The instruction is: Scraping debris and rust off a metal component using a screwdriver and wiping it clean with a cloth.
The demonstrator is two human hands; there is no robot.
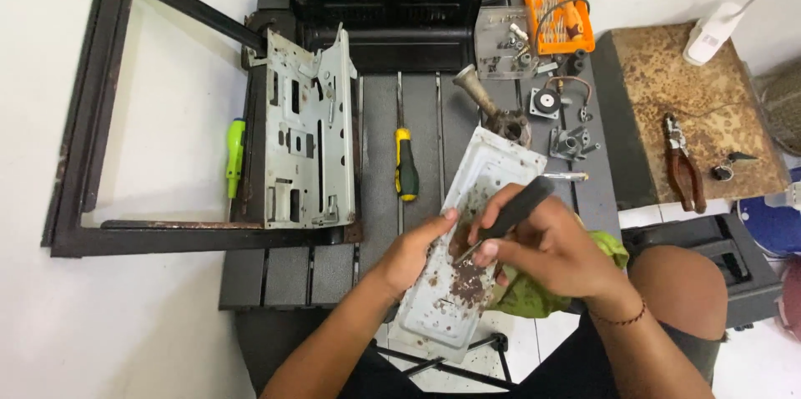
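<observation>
Head view: my right hand [551, 244] is wrapped around a dark-handled scraper [511, 214], tip on the rusty metal plate [467, 232]. My left hand [415, 250] pins the plate's left edge, fingers curled, at the bench's [275, 278] near edge. It looks thin, stiff, light, sharp-rimmed; best held by the long edges.

Left hand [415, 250] steadying a rusty white metal panel [467, 240], right hand [551, 247] gripping a dark-handled tool [511, 214] against it.
</observation>
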